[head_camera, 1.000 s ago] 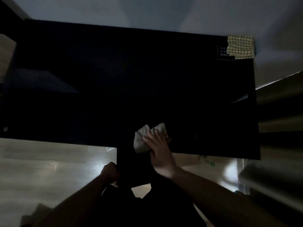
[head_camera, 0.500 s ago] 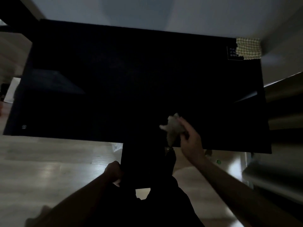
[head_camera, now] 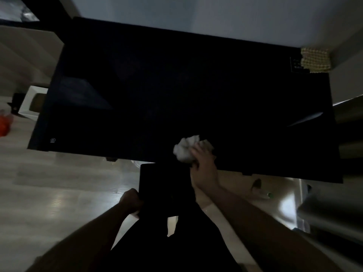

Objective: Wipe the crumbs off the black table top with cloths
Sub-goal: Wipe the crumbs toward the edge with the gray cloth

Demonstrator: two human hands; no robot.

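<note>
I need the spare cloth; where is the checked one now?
In the head view, the checked cloth lies on the table's far right corner, beside the wall.

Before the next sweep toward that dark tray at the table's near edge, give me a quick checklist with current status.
1. Right hand grips the white cloth: ok.
2. Cloth is on the black table top, near the front edge: ok.
3. Left hand holds the dark tray: ok.
4. Tray sits directly under the cloth: not ok, it lies slightly left.
5. Crumbs remaining: cannot tell, too dark.
6. Checkered cloth at the far right corner, clear of the sweep: ok.
</note>
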